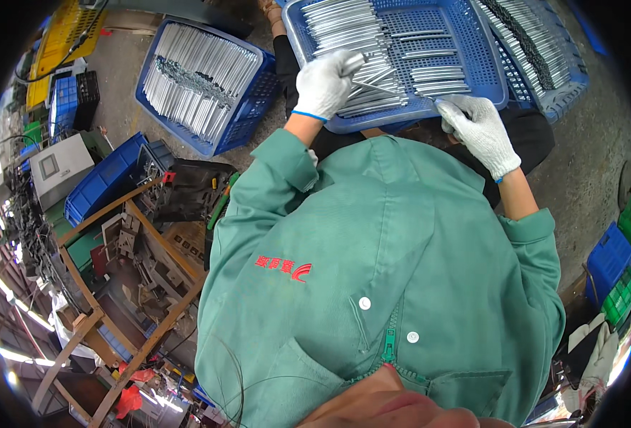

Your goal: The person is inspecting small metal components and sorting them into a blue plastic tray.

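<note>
A blue plastic basket (488, 60) of silver metal rods lies tilted in front of me. My left hand (324, 87), in a white knit glove, is closed around a few short metal rods (356, 63) over the basket's left part. Loose rods (375, 82) lie crossed just beside it, on top of a dense row of rods (347, 28). My right hand (478, 130), also gloved, is by the basket's near rim with its fingers bent together; what they hold, if anything, is hidden. Smaller groups of rods (437, 77) lie in the basket's right part.
Another blue basket (240, 121) full of rods stands on the floor at left, and a third (569, 78) at far right. A wooden frame (155, 335), a grey box (62, 165) and blue crates (105, 178) are at left. More crates (608, 260) stand at right.
</note>
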`<state>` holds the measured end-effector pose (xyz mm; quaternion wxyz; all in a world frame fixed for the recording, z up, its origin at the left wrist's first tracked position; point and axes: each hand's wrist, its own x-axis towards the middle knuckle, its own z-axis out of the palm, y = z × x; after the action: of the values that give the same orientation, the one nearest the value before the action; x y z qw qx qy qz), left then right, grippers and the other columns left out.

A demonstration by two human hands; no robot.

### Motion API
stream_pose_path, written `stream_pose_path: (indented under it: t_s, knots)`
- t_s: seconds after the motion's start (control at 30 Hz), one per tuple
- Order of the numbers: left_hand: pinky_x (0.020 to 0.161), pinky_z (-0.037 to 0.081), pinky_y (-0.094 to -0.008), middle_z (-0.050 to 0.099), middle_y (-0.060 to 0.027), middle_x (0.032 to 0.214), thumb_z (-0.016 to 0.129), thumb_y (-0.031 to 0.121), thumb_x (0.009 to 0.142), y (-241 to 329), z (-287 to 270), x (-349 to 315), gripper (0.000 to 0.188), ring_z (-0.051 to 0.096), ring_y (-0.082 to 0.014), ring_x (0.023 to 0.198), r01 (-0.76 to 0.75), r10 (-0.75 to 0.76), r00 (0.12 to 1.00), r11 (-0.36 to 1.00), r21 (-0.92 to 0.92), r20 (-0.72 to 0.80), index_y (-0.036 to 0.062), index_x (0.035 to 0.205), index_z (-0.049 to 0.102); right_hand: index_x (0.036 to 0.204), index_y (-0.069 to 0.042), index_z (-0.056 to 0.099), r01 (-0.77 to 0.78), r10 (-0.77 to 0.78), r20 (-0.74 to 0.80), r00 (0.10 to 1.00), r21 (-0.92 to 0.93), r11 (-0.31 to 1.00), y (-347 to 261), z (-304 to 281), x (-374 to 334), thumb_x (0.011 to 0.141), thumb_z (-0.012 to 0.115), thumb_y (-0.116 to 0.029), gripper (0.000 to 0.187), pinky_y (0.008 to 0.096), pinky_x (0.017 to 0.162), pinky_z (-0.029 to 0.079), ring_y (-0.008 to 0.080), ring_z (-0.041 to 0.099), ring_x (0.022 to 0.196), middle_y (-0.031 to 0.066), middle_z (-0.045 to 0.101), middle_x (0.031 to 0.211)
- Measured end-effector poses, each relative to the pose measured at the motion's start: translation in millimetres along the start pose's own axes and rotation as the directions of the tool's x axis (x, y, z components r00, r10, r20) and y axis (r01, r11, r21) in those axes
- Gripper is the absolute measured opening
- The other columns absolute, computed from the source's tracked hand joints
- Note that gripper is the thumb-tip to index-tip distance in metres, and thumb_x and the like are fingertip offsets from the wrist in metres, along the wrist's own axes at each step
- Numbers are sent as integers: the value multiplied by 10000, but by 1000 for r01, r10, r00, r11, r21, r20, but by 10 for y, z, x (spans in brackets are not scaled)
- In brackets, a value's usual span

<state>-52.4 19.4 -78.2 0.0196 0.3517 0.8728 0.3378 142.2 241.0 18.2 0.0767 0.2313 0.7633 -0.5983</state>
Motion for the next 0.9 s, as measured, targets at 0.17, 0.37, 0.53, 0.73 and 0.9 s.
stream_pose_path:
  t_s: [0.17, 0.37, 0.53, 0.73, 0.9]
  knots:
    - [566, 543, -226, 776, -79, 948, 734, 176, 982, 1074, -1269, 119, 323, 661, -134, 665, -86, 112, 993, 527, -845, -31, 140, 1302, 743, 1049, 74, 781, -51, 54, -46, 998, 54, 997, 73, -17, -7, 999, 674, -253, 348, 258, 648, 477, 130, 593, 668, 80, 708, 743]
    - [612, 596, -238, 758, -82, 931, 768, 173, 952, 1070, -1794, 469, 273, 692, -144, 696, 49, 822, 484, -366, -930, -298, 66, 1198, 720, 1152, 16, 776, 156, -192, -52, 980, -398, 904, 213, 225, 253, 961, 684, -302, 382, 356, 728, 550, 265, 725, 794, 129, 791, 920]
    - [598, 586, -233, 752, -63, 911, 773, 211, 953, 940, -1862, 386, 264, 690, -133, 696, 83, 830, 501, -327, -941, -244, 79, 1176, 723, 1252, -68, 744, 122, -68, 105, 992, -694, 709, 337, 617, 765, 929, 668, -313, 413, 424, 827, 564, 353, 747, 958, 136, 802, 1089]
    - [580, 574, -227, 745, -39, 887, 779, 258, 954, 851, -2024, 268, 260, 687, -120, 697, 100, 833, 521, -276, -956, -186, 95, 1149, 726, 1243, -106, 737, 430, -409, 231, 883, -750, 504, 897, 1024, 1189, 929, 678, -320, 384, 470, 830, 595, 349, 758, 894, 123, 794, 968]
    - [566, 564, -223, 739, -20, 867, 785, 296, 955, 700, -2043, 224, 262, 685, -109, 697, 123, 843, 516, -247, -961, -150, 108, 1127, 729, 1211, -121, 750, 343, -189, 291, 938, -857, 385, 968, 1090, 1328, 925, 684, -332, 362, 464, 846, 594, 345, 758, 920, 119, 792, 984]
